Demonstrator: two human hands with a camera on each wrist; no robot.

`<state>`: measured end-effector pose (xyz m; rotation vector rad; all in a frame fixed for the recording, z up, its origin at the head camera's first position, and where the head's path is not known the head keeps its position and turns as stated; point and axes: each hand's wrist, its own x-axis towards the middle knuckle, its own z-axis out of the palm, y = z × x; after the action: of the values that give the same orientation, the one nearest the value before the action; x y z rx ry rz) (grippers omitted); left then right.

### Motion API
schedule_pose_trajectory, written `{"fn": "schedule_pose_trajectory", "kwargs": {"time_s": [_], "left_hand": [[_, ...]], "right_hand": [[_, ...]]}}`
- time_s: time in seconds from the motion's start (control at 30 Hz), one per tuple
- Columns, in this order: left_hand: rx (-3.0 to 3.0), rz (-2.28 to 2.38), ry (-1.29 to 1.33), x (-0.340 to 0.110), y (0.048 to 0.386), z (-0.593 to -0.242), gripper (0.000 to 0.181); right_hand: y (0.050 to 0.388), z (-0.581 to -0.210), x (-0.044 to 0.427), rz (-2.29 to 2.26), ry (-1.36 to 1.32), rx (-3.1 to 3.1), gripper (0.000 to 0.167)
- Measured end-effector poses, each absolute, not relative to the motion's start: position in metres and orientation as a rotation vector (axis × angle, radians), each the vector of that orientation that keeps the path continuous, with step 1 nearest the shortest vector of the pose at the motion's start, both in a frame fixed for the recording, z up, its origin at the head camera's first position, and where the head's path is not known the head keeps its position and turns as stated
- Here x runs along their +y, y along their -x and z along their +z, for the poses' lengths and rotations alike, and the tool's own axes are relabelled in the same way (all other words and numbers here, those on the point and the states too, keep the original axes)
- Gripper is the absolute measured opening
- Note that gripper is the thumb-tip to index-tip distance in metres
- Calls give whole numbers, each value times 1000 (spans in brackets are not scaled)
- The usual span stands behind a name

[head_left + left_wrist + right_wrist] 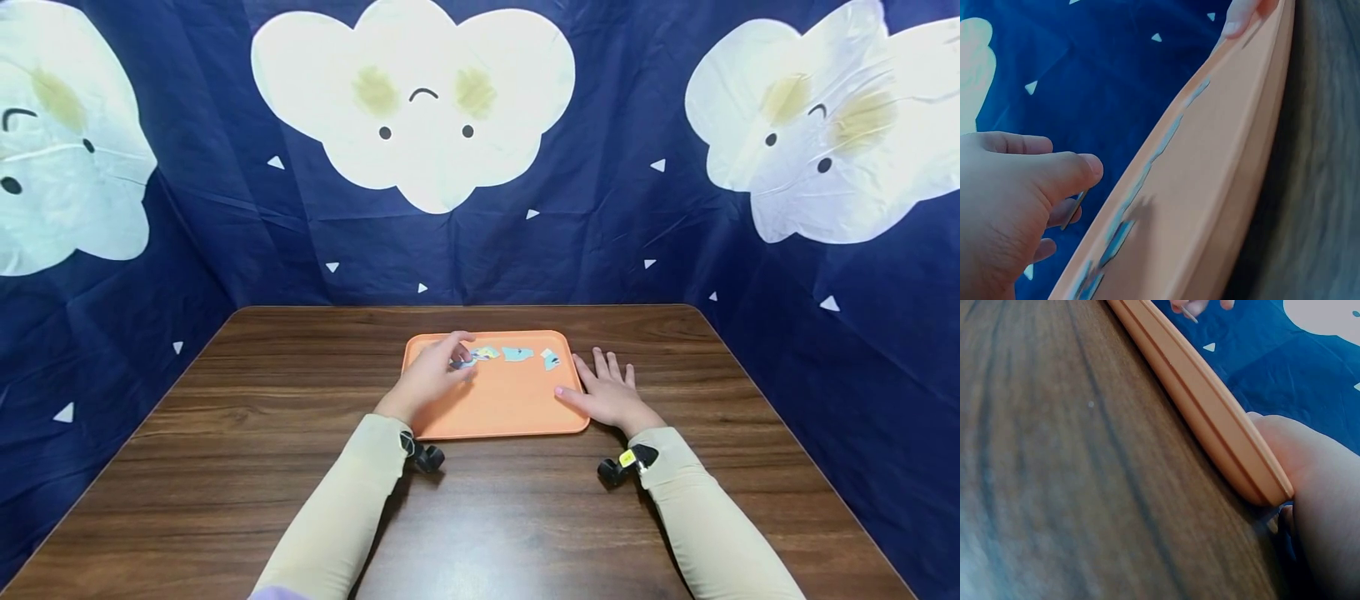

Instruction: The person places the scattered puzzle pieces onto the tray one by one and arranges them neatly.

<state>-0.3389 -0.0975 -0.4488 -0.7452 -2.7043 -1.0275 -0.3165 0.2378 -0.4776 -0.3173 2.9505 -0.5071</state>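
Note:
My left hand (pixel 433 375) is above the left part of an orange tray (pixel 510 408). In the left wrist view its thumb and fingers pinch a thin flat puzzle piece (pixel 1075 210), seen almost edge-on and held up off the tray. Light-blue irregular puzzle pieces (pixel 517 354) lie along the tray's far side, and one (pixel 551 359) sits apart near the right corner. Some pieces at the left are partly hidden behind my left fingers. At the tray's right edge rests my right hand (pixel 611 398), fingers spread over the table and thumb across the rim.
The tray stands on a dark wood-grain table (pixel 300 375). Behind and beside the table hangs a navy cloth (pixel 465 258) with white clouds and small triangles. A small black camera (pixel 427 457) is strapped at my left wrist, another (pixel 617 471) at my right.

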Motion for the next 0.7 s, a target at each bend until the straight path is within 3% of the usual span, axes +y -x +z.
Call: {"fn": "schedule_pose_trajectory", "kwargs": {"time_s": [0.7], "left_hand": [[-2760, -935, 852, -72, 348, -463, 41]], "right_hand": [[318, -478, 238, -522, 312, 2941, 99]]}}
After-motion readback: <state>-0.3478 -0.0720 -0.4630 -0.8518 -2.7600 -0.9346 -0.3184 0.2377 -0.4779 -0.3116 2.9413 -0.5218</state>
